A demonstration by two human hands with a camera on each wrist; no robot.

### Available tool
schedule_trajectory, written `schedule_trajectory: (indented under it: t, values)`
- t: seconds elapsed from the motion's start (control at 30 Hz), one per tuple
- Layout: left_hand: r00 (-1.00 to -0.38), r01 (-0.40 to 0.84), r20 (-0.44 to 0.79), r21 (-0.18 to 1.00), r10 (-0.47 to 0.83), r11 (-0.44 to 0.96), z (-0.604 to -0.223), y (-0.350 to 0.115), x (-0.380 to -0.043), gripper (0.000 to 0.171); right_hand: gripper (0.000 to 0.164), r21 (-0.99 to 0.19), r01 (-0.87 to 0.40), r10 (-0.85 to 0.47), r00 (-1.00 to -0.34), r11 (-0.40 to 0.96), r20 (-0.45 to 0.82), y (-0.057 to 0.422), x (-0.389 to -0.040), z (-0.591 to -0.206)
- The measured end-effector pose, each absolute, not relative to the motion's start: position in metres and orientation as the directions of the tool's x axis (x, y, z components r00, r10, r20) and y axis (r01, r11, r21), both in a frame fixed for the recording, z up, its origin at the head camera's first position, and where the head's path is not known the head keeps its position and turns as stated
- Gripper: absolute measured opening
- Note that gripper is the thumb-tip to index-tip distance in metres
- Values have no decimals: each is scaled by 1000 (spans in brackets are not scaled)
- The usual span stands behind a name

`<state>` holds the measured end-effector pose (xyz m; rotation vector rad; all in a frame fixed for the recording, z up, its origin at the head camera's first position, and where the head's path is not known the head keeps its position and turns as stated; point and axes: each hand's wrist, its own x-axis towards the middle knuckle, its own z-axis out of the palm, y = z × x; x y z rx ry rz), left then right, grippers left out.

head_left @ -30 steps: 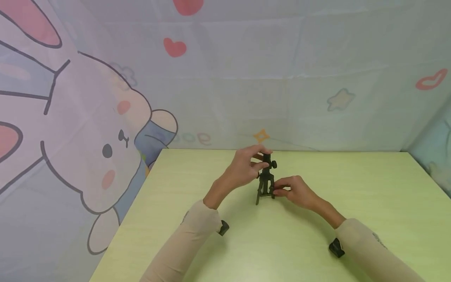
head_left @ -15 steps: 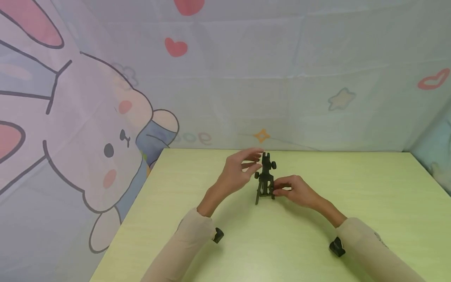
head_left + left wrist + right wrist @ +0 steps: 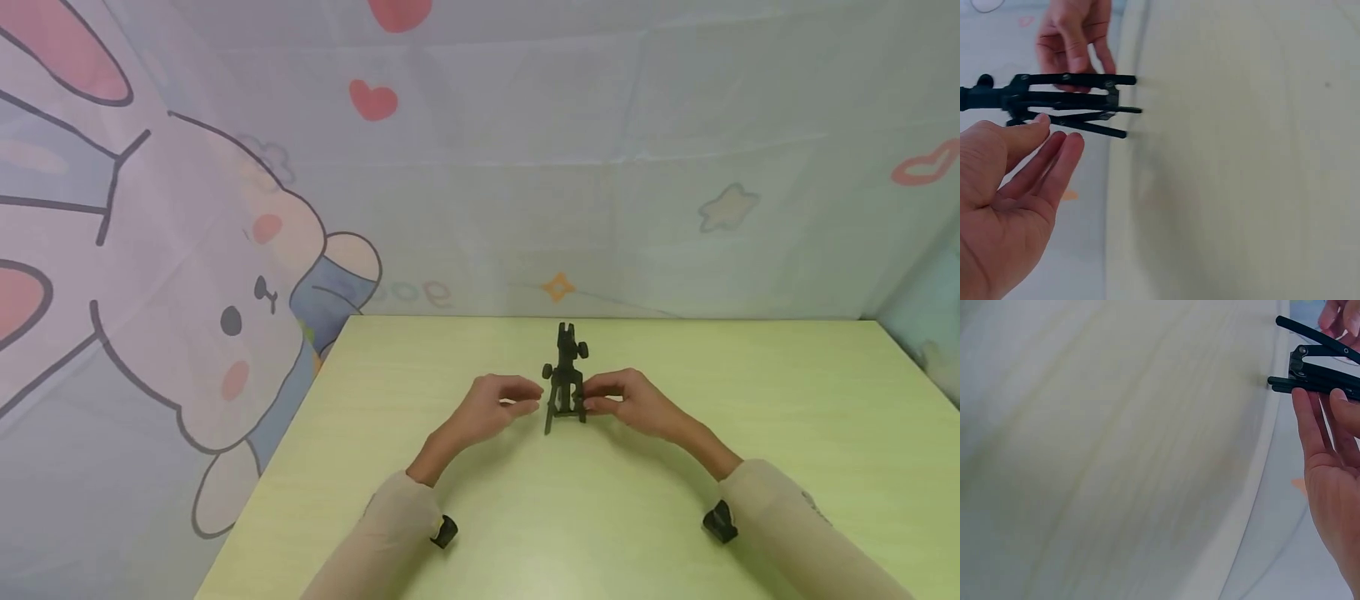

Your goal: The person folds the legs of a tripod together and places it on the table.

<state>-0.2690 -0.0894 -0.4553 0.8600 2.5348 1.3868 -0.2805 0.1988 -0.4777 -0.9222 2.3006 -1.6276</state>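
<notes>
A small black tripod (image 3: 567, 354) stands upright on the table, its legs spread slightly, a forked top above and a knob on either side. My right hand (image 3: 639, 405) pinches its right leg low down; in the right wrist view the fingertips (image 3: 1300, 400) lie against that leg, with the thumb close by. Just left of the tripod, my left hand (image 3: 483, 410) is held with thumb and fingers apart and bent loosely, a narrow gap from the left leg in the head view. The left wrist view has the left thumb (image 3: 1032, 132) overlapping a leg.
The tripod is on a pale yellow-green table (image 3: 600, 517), toward its back edge. Behind it hangs a cloth backdrop (image 3: 525, 192) printed with a rabbit, hearts and stars. Black devices (image 3: 445, 532) are worn at both wrists.
My left hand has let go of the tripod's top, drawn back left and come down beside the left leg. The right hand stays at the right leg; the tripod has hardly moved.
</notes>
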Motion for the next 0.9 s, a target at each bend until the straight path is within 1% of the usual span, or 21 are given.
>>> schedule_trajectory:
  t: [0.2, 0.33, 0.43, 0.67, 0.9]
  values:
    - [-824, 378, 137, 856, 549, 353, -472, -79, -274, 22, 17, -917, -351, -591, -786, 190, 178, 197, -278, -476]
    - [-824, 325, 108, 894, 557, 308, -475, -75, -276, 23, 17, -922, -338, -592, -788, 188, 168, 198, -276, -473]
    - [-822, 314, 114, 908, 558, 278, -476, -73, -278, 23, 17, -920, -342, -590, -789, 190, 171, 200, -277, -472]
    - [-812, 389, 200, 886, 549, 253, -486, -68, -285, 19, 18, -929, -326, -586, -793, 174, 169, 201, -277, -471]
    - [-803, 418, 219, 870, 554, 261, -487, -68, -283, 16, 19, -937, -312, -601, -784, 158, 159, 202, -277, -472]
